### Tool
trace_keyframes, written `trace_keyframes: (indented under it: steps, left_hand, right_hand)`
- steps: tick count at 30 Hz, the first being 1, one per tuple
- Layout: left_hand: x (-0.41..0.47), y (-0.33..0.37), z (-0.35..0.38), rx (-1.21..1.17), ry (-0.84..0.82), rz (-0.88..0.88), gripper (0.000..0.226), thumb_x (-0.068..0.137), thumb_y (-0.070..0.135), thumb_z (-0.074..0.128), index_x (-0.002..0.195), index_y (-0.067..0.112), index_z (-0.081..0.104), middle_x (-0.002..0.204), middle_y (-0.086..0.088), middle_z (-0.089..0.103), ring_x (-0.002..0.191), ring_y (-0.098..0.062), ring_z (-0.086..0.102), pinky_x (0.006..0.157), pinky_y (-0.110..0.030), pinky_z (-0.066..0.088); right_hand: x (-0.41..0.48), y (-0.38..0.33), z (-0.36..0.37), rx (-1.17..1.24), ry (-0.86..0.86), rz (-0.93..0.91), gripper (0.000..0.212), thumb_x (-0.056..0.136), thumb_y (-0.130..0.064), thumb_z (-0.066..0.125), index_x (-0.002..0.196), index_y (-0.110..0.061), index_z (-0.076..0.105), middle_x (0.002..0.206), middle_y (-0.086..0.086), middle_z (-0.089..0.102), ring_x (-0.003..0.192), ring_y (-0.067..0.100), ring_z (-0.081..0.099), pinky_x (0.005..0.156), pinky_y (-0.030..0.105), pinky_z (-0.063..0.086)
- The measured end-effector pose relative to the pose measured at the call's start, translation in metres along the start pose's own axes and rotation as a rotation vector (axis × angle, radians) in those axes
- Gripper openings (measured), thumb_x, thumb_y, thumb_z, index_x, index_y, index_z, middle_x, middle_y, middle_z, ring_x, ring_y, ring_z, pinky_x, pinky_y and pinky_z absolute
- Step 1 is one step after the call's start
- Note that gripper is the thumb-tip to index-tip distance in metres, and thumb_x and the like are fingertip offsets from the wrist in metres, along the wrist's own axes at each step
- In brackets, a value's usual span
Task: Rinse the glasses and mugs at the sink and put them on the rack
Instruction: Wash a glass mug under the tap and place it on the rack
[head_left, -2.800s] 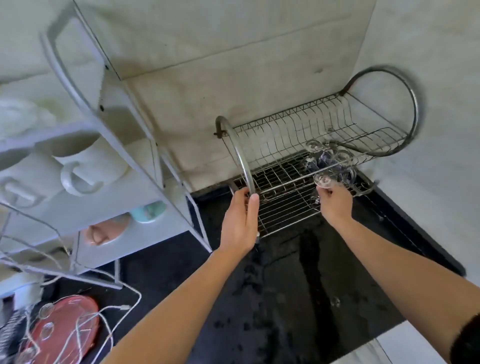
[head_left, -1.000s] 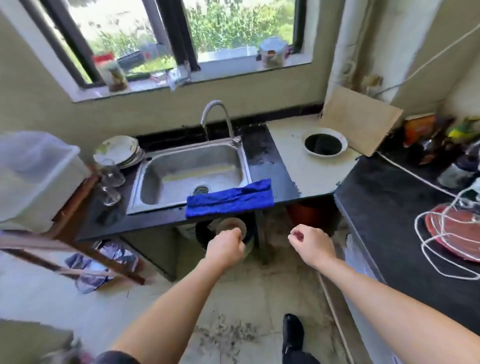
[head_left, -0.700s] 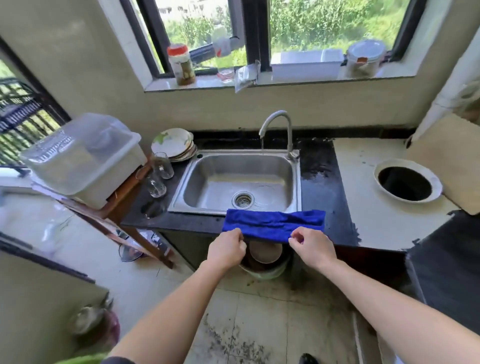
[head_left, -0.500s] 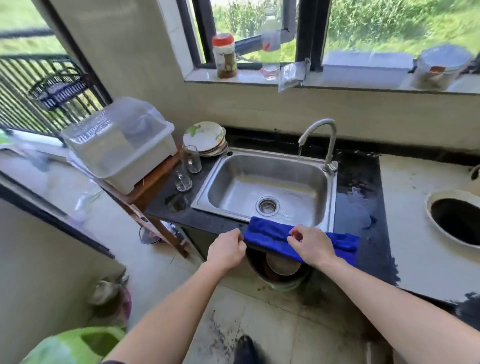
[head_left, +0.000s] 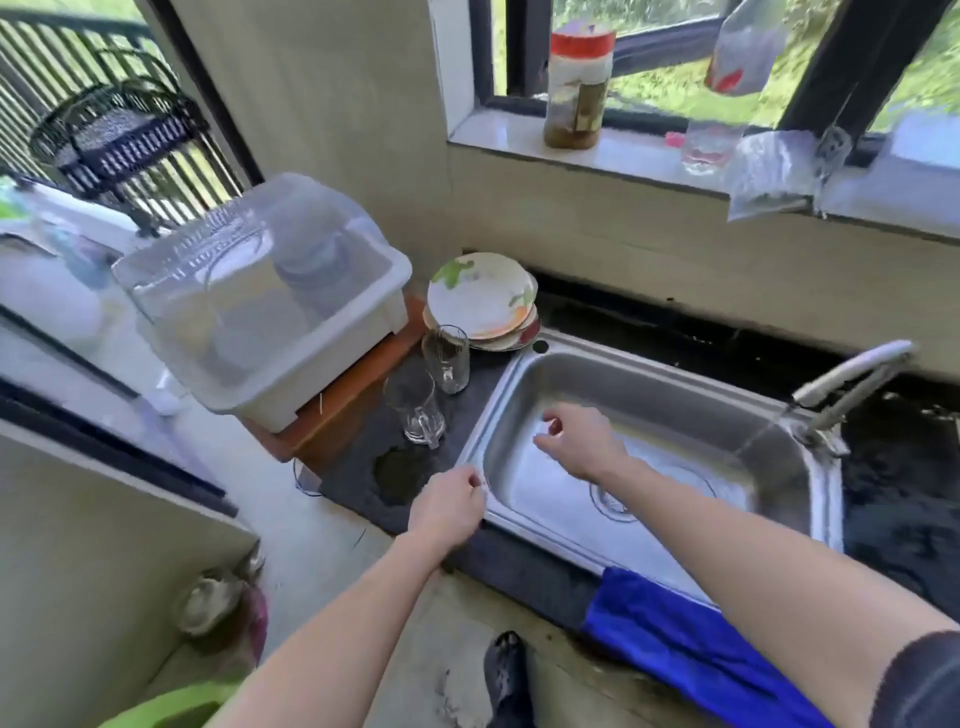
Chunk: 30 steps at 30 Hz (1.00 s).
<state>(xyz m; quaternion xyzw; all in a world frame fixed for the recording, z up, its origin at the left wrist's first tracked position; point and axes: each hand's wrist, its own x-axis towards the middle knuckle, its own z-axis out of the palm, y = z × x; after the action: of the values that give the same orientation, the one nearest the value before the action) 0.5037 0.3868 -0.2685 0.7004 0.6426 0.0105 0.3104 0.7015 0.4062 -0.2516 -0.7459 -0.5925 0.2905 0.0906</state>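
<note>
Hovering over the sink (head_left: 649, 374), the right hand (head_left: 579, 441) hangs relaxed, empty; the left hand (head_left: 449, 512), loosely curled, empty, is at its rim; glass mug (head_left: 415, 410) and tall glass (head_left: 447, 358) stand on the counter (head_left: 358, 467) alongside

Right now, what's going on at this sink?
A person stands at the sink with both hands empty. The right hand reaches over it toward the glass mug and tall glass standing on the counter beside it; the left hand hovers by the sink's front corner. The faucet runs a thin stream.
</note>
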Motion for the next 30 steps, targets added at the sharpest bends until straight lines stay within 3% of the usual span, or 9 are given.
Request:
trace_keyframes:
  steps: [3, 9, 11, 14, 18, 22, 26, 30]
  left_hand:
    - [0.025, -0.017, -0.008, 0.017, -0.026, -0.004, 0.020, 0.091, 0.025, 0.045, 0.100, 0.016, 0.060, 0.105, -0.011, 0.068, 0.101, -0.033, 0.060, 0.079, -0.035, 0.048]
    - [0.050, -0.039, -0.005, -0.001, -0.088, -0.052, 0.021, 0.094, 0.028, 0.042, 0.101, 0.016, 0.058, 0.103, -0.007, 0.068, 0.095, -0.032, 0.061, 0.074, -0.035, 0.048]
    - [0.055, -0.044, -0.003, -0.004, -0.102, -0.055, 0.021, 0.094, 0.029, 0.042, 0.100, 0.016, 0.058, 0.102, -0.007, 0.067, 0.095, -0.031, 0.061, 0.074, -0.036, 0.048]
    - [0.061, -0.048, -0.001, -0.003, -0.118, -0.042, 0.021, 0.094, 0.028, 0.043, 0.102, 0.016, 0.059, 0.103, -0.008, 0.068, 0.097, -0.033, 0.061, 0.076, -0.038, 0.049]
    - [0.068, -0.044, 0.001, -0.006, -0.141, -0.006, 0.019, 0.094, 0.025, 0.044, 0.103, 0.016, 0.059, 0.105, -0.007, 0.068, 0.097, -0.031, 0.061, 0.074, -0.035, 0.047]
    - [0.074, -0.032, 0.005, -0.039, -0.165, 0.027, 0.021, 0.094, 0.025, 0.045, 0.104, 0.015, 0.061, 0.104, -0.009, 0.068, 0.096, -0.031, 0.061, 0.075, -0.035, 0.048]
    - [0.083, -0.004, 0.019, -0.106, -0.153, 0.067, 0.026, 0.093, 0.022, 0.045, 0.113, 0.015, 0.058, 0.107, -0.012, 0.067, 0.101, -0.033, 0.060, 0.081, -0.038, 0.049]
    - [0.091, 0.045, 0.042, -0.159, -0.164, 0.141, 0.033, 0.091, 0.021, 0.048, 0.123, 0.015, 0.052, 0.106, -0.009, 0.062, 0.102, -0.029, 0.057, 0.085, -0.036, 0.045]
  right_hand:
    - [0.065, -0.046, -0.003, -0.117, 0.001, -0.101, 0.052, 0.085, -0.033, 0.061, 0.135, -0.022, 0.047, 0.129, 0.004, 0.056, 0.119, 0.027, 0.053, 0.089, 0.037, 0.047]
    - [0.159, -0.102, 0.014, -0.445, -0.070, -0.379, 0.098, 0.078, -0.031, 0.074, 0.153, -0.022, 0.012, 0.159, 0.009, 0.014, 0.141, 0.030, 0.024, 0.103, 0.045, 0.042]
    - [0.181, -0.108, 0.022, -0.545, -0.135, -0.436, 0.104, 0.077, -0.034, 0.076, 0.154, -0.025, 0.006, 0.161, 0.008, 0.006, 0.142, 0.030, 0.023, 0.099, 0.044, 0.045]
    - [0.199, -0.111, 0.026, -0.536, -0.174, -0.462, 0.102, 0.073, -0.037, 0.079, 0.152, -0.032, 0.016, 0.156, 0.003, 0.022, 0.132, 0.029, 0.036, 0.088, 0.044, 0.051]
    - [0.197, -0.101, 0.016, -0.420, -0.111, -0.441, 0.096, 0.063, -0.042, 0.083, 0.143, -0.027, 0.033, 0.129, 0.004, 0.046, 0.115, 0.026, 0.048, 0.081, 0.039, 0.050]
    - [0.159, -0.067, 0.001, -0.211, -0.027, -0.333, 0.089, 0.060, -0.044, 0.080, 0.137, -0.026, 0.039, 0.125, 0.001, 0.049, 0.114, 0.023, 0.050, 0.084, 0.037, 0.049]
    - [0.102, -0.009, -0.012, 0.131, 0.079, -0.038, 0.083, 0.055, -0.043, 0.083, 0.126, -0.025, 0.044, 0.116, -0.002, 0.049, 0.102, 0.018, 0.054, 0.085, 0.033, 0.047]
    - [0.048, 0.060, -0.018, 0.217, 0.114, 0.225, 0.087, 0.057, -0.042, 0.085, 0.130, -0.020, 0.043, 0.117, 0.000, 0.054, 0.102, 0.018, 0.054, 0.084, 0.032, 0.045]
